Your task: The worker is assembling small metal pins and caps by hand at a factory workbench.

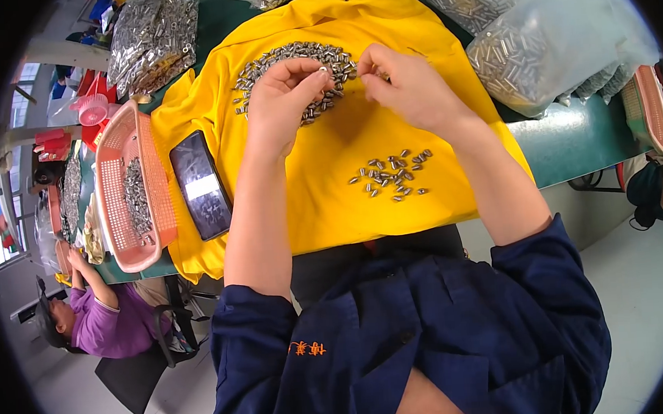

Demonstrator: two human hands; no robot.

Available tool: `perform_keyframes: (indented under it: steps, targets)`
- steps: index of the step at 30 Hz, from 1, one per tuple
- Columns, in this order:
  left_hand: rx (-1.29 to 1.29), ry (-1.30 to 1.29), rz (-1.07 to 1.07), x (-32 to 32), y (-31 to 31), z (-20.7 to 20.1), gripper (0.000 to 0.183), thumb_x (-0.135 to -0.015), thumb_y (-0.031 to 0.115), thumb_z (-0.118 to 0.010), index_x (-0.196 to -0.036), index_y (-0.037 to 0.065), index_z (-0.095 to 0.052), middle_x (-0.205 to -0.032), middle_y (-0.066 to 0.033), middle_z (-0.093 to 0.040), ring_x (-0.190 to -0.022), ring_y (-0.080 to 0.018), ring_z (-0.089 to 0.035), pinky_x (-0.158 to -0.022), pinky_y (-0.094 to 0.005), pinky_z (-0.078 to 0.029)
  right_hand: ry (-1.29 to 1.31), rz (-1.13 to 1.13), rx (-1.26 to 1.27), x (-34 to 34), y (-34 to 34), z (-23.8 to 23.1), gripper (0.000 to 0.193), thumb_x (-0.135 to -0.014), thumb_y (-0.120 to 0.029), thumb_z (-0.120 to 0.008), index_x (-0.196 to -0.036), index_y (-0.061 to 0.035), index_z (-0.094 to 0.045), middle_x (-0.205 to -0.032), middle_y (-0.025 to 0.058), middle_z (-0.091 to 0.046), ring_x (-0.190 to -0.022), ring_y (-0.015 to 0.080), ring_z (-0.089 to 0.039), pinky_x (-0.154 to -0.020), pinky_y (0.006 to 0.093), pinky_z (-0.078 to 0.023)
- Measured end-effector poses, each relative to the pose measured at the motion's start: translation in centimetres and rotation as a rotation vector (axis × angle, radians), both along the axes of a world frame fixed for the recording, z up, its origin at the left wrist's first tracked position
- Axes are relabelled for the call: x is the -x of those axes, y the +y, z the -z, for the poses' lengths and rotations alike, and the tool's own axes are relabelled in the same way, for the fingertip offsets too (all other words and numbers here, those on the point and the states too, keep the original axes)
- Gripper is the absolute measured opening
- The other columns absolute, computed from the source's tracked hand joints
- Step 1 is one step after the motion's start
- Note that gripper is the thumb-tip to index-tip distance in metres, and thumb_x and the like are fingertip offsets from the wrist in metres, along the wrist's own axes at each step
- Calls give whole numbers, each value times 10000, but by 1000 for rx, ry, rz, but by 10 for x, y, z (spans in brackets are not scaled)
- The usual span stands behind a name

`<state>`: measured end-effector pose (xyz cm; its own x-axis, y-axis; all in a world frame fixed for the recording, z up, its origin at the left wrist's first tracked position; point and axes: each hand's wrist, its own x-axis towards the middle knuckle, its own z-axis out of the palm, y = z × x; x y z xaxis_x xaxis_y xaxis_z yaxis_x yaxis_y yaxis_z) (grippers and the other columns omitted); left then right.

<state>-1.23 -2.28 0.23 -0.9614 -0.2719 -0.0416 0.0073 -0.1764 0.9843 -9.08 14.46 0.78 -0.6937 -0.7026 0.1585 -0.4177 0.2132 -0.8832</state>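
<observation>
Over a large pile of small silvery metal pieces, my left hand pinches one small metal piece between thumb and fingertips. Just to its right, apart from it, my right hand is raised with thumb and fingers drawn together; whatever lies between them is too small to make out. The pile rests on a yellow cloth and is partly hidden behind my left hand. Nearer to me, below my right hand, a smaller scattered group of metal pieces lies on the cloth.
A dark phone lies left of my left forearm, beside a pink basket holding metal pieces. Clear bags of metal parts stand at the far left and right. Someone in purple sits at the left.
</observation>
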Motion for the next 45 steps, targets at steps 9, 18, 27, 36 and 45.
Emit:
perform_keyframes:
  steps: [9,18,27,36,45]
  targets:
    - [-165,37,-5,-9,-1,4,134,-773,14,-558,-907,14,-543,-820,-52,-588,-735,-111,-556,-646,-203,-442,122,28,-32,-2,-9,11,134,-789,-136,-474,-854,-22,-496,-693,131,-565,-629,261,-546,-575,324,-412]
    - [-255,7,124,-12,10,7,149,-747,12,-591,-894,-4,-573,-818,-61,-592,-738,-112,-563,-694,-222,-461,-132,-69,154,-11,-5,-10,107,-779,-107,-507,-803,-3,-497,-641,0,-494,-567,67,-432,-524,201,-365]
    - [-173,23,128,-11,15,3,139,-746,13,-593,-883,-4,-576,-794,-61,-602,-714,-111,-572,-666,-210,-460,-7,-61,184,-9,-2,-8,68,-733,-74,-467,-777,-23,-482,-621,18,-480,-546,89,-417,-499,224,-352]
    - [-66,4,118,-12,15,3,117,-728,6,-610,-843,-9,-592,-778,-49,-606,-707,-94,-568,-659,-194,-458,161,-52,87,-13,-3,-10,77,-711,-87,-476,-759,-28,-465,-587,81,-487,-514,170,-463,-490,267,-370]
    - [129,6,84,-11,16,1,107,-705,6,-632,-810,-1,-609,-759,-36,-613,-687,-70,-557,-637,-179,-452,169,-69,46,-13,-2,-12,89,-719,-95,-486,-773,-30,-460,-601,123,-507,-545,258,-504,-507,323,-394]
